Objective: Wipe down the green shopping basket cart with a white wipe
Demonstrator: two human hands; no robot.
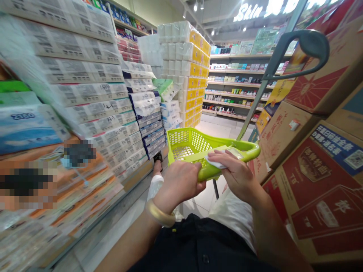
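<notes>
A lime-green shopping basket [195, 141] with perforated sides is in front of me, tilted. My left hand [181, 181] is closed around its near rim; a gold-coloured bangle [160, 214] is on that wrist. Under the fingers of my right hand [239, 175] a folded white cloth [217, 162], perhaps a tissue, is pressed against the rim. A long metal pole rises from the basket's right side to a dark grey loop handle [297, 54] at upper right. The basket's underside is mostly hidden by my hands.
Tall stacks of wrapped paper packs [99, 87] line the left side. Printed cartons [317, 177] are piled close on the right. Yellow-and-white packs [195, 71] and stocked shelves [238, 75] stand farther back. A foot [158, 166] shows at the left, near the basket.
</notes>
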